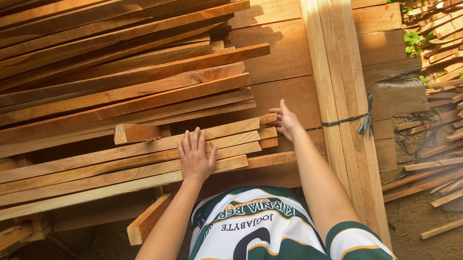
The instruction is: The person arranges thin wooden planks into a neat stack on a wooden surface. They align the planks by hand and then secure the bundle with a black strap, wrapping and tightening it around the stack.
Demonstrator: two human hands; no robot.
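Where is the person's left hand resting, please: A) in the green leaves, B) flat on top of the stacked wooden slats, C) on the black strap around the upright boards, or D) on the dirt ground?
B: the left hand lies palm-down, fingers spread, on the stacked wooden slats.

The wooden slats (pixel 140 153) are long, thin, pale-to-reddish strips lying flat in a loose layered stack, running from the left toward the centre. Their cut ends sit roughly flush at the right, perhaps 4 or 5 layers deep.
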